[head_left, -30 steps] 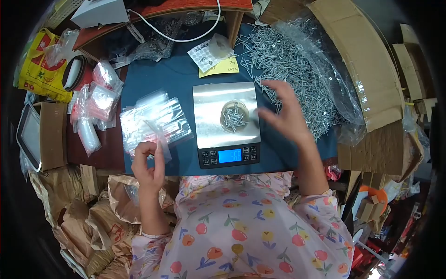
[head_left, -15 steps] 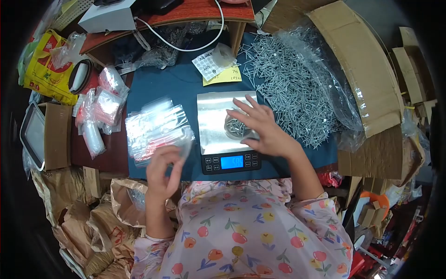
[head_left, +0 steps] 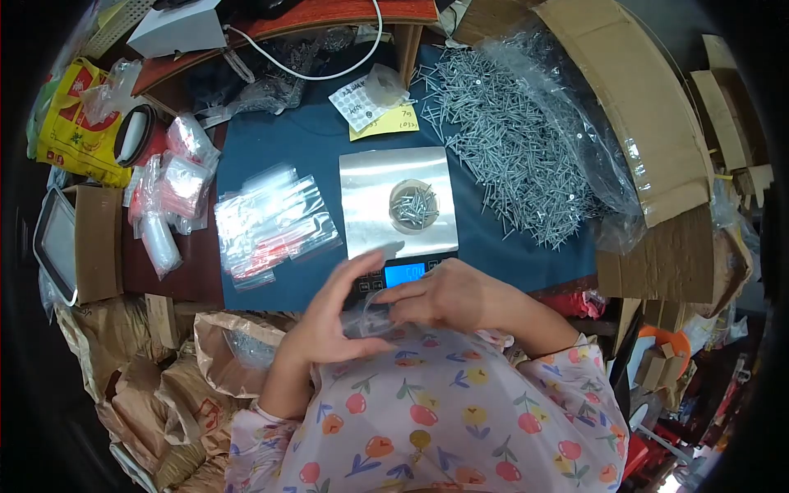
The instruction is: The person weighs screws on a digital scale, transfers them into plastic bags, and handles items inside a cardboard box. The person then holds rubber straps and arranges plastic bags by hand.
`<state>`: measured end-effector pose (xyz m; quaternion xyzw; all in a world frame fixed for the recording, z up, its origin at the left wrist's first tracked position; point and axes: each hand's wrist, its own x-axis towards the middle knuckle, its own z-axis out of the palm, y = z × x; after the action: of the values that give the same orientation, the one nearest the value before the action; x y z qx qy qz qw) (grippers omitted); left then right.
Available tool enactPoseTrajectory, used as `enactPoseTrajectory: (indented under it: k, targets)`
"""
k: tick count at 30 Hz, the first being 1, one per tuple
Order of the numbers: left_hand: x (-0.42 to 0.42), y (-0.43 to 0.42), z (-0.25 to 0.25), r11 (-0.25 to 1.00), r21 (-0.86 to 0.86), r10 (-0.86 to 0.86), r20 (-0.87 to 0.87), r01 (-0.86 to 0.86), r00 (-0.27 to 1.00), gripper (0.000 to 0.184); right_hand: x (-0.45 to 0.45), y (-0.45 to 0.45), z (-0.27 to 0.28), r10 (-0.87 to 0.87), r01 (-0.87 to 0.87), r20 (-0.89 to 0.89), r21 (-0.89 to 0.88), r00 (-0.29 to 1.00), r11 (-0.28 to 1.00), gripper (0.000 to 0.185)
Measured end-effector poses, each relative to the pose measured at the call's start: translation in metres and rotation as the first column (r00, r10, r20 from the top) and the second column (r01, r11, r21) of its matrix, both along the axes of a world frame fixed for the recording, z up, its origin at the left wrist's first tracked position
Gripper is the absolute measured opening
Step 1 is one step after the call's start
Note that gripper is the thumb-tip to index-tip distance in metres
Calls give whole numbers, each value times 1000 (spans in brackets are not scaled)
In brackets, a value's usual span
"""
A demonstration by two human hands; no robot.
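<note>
A clear plastic bag (head_left: 362, 321) is between my two hands, at the table's front edge. My left hand (head_left: 333, 319) is spread, thumb and fingers apart around the bag's left side. The fingers of my right hand (head_left: 440, 297) are pinched on the bag's upper edge. Both hands partly cover the lower end of the digital scale (head_left: 362, 189), whose blue display is lit. On its steel plate sits a small round dish with screws (head_left: 415, 205). Flat zip bags with red edges (head_left: 275, 226) lie left of the scale.
A large heap of screws (head_left: 518, 140) lies on clear plastic at the right, beside a cardboard box (head_left: 637, 107). Bundled bags (head_left: 177, 185) and a yellow bag (head_left: 82, 127) are at the left. Behind the scale lies a yellow note (head_left: 386, 123), near a red shelf (head_left: 288, 37).
My right hand has left the dish and come down to the bag. My left hand has moved right with the bag, away from the flat bags, and its fingers have spread.
</note>
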<state>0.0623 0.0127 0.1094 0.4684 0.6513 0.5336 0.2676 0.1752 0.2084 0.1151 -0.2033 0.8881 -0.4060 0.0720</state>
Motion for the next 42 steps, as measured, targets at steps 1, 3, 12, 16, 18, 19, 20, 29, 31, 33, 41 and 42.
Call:
enactPoseTrajectory:
  k: [1, 3, 12, 16, 18, 19, 20, 29, 31, 33, 41, 42]
  targets:
    - [5, -1, -11, 996, -46, -67, 202, 78, 977, 66, 0, -3, 0, 19, -19, -19, 18, 1000, 1000, 16]
    - [11, -5, -28, 978, -125, -104, 413, 170, 905, 65, -3, -8, -1, 26, -26, -8, 32, 1000, 999, 21]
    - [-6, -19, -38, 978, -60, 207, 383, -200, 900, 55, -18, 58, -32, -594, 621, -272, 18, 758, 784, 68]
    - [-1, -10, -43, 949, -46, 311, 296, -312, 903, 48, -24, 42, -80, -628, 681, -275, 187, 728, 708, 83]
    - [2, -4, -43, 934, -63, 355, 296, -353, 887, 44, -29, 37, -84, -627, 671, -260, 142, 735, 727, 79]
    - [2, -2, -43, 930, -80, 365, 306, -359, 879, 43, -30, 38, -79, -630, 661, -221, 114, 745, 742, 78]
    - [2, 0, -42, 926, -97, 376, 316, -365, 871, 42, -32, 38, -76, -631, 651, -182, 84, 754, 754, 77]
    - [-7, 35, -46, 928, -129, 371, 280, -348, 885, 53, -49, 24, 2, -279, 375, 252, -573, 927, 728, 65]
    - [-6, 45, -52, 932, -94, 362, 264, -350, 894, 55, -53, 19, 19, -320, 322, 61, -317, 945, 892, 63]
    - [-8, 53, -51, 939, -153, 342, 286, -310, 895, 59, -54, 13, 29, -307, 297, -173, -83, 936, 951, 62]
    - [-10, 50, -37, 953, 46, 263, 361, -299, 895, 46, -49, 48, -1, -532, 481, -108, -306, 840, 822, 67]
    - [-11, 47, -36, 955, 60, 250, 368, -292, 895, 45, -48, 52, -20, -579, 548, -21, -297, 815, 782, 68]
